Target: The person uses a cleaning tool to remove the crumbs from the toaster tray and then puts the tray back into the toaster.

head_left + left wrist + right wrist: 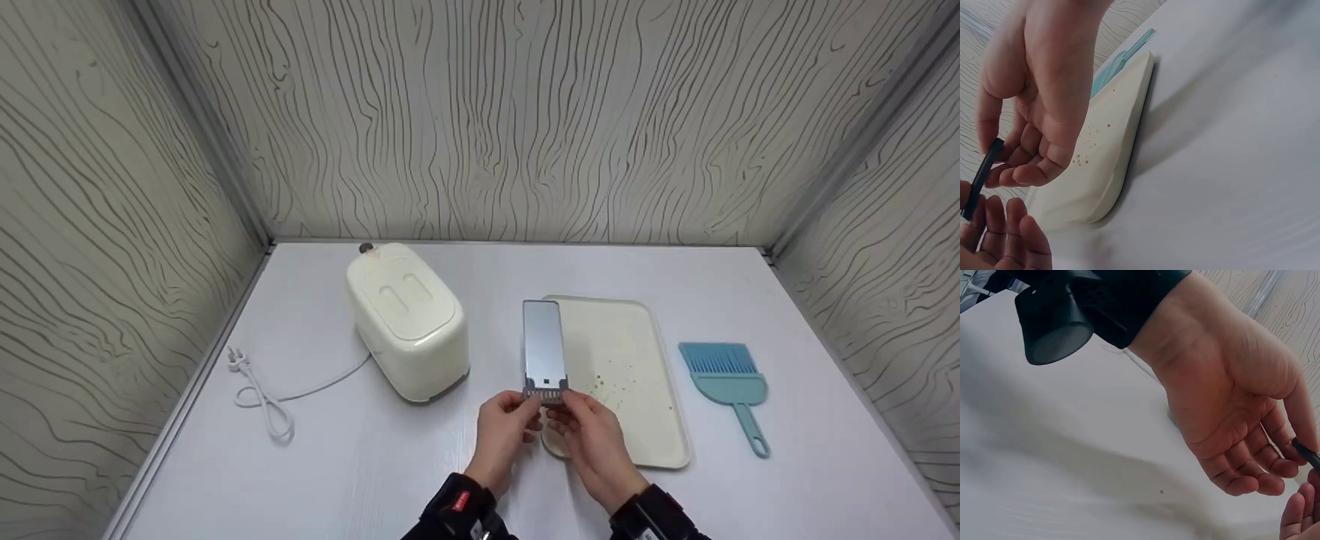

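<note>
A long, flat toaster crumb tray [544,341] with a shiny metal plate and a grey slotted end is held up, pointing away from me. My left hand [506,435] pinches the left corner of its grey end between thumb and fingers. The right hand [596,442] pinches the right corner in the same way. In both wrist views only the dark edge of that end shows between the fingers. Behind and to the right lies a cream serving tray [637,330] with crumbs scattered on it; the metal plate overlaps its left edge.
A cream toaster [405,322] with a lid on top stands at the left. Its white cord and plug [238,360] lie farther left. To the right of the serving tray is a blue-green dustpan brush [729,382]. Patterned panels [480,120] wall in the table [337,465].
</note>
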`<state>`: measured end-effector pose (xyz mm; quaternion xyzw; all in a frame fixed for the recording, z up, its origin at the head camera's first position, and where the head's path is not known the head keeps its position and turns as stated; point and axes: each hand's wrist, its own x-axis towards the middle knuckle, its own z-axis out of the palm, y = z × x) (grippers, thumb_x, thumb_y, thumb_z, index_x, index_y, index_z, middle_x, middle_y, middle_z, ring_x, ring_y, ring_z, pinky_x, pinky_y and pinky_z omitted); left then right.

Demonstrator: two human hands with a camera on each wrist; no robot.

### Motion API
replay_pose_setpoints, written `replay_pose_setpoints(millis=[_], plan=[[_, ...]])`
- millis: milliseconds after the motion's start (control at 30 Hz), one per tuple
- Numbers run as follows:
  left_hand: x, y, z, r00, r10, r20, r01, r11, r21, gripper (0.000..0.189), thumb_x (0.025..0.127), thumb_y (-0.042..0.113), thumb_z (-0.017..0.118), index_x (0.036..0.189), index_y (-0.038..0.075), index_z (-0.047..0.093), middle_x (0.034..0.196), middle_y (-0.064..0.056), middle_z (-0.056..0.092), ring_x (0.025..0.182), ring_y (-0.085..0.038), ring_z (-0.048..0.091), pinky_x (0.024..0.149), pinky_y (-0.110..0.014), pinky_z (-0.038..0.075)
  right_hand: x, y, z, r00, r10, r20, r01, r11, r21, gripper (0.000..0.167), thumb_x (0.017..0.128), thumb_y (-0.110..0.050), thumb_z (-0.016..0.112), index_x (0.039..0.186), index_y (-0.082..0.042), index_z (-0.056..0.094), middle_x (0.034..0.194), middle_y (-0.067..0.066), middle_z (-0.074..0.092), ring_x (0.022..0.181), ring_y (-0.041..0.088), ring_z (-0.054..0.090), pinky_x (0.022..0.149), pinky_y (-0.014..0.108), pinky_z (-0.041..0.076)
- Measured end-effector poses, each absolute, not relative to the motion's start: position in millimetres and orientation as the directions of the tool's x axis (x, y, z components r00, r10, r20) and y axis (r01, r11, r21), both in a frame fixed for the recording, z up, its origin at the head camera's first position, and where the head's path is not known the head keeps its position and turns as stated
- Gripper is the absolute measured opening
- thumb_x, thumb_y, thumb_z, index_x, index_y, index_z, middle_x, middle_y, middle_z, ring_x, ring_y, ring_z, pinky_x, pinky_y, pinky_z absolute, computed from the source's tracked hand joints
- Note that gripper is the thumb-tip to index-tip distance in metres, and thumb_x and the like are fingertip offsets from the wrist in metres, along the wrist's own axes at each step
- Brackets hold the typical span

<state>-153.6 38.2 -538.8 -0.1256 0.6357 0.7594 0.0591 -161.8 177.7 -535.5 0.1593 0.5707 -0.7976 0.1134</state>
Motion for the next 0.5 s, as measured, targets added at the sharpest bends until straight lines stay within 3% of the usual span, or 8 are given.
replay_pose_setpoints(millis=[267, 500], plan=[[-149.6, 45.0, -539.9, -0.956, 0.001, -0.295, -0.292, -0.136, 0.947, 0.02, 0.093, 0.025, 0.071, 0.091, 0.006, 0.067, 0.082, -0.003, 0.067, 0.069, -0.015, 0.063, 0.06, -0.027, 0.05, -162.0, 179.5, -537.1, -0.917, 0.048, -0.397, 0.358, -0.344, -0.868, 0.043, 0.109, -0.024, 0.05, 0.137, 0.007, 0.044, 0.123, 0.012, 0.06, 0.105, 0.016, 0.063, 0.095, 0.03, 0.054], [-148.4, 48.7, -540.9, -0.951, 0.026, -0.308, -0.309, -0.124, 0.943, 0.02, 0.095, 0.025, 0.069, 0.085, 0.008, 0.064, 0.077, -0.003, 0.065, 0.065, -0.013, 0.06, 0.058, -0.024, 0.047, -160.4, 179.5, -539.3, -0.911, 0.09, -0.402, 0.35, -0.343, -0.872, 0.043, 0.108, -0.026, 0.052, 0.136, 0.005, 0.045, 0.12, 0.011, 0.063, 0.103, 0.015, 0.064, 0.092, 0.029, 0.055]])
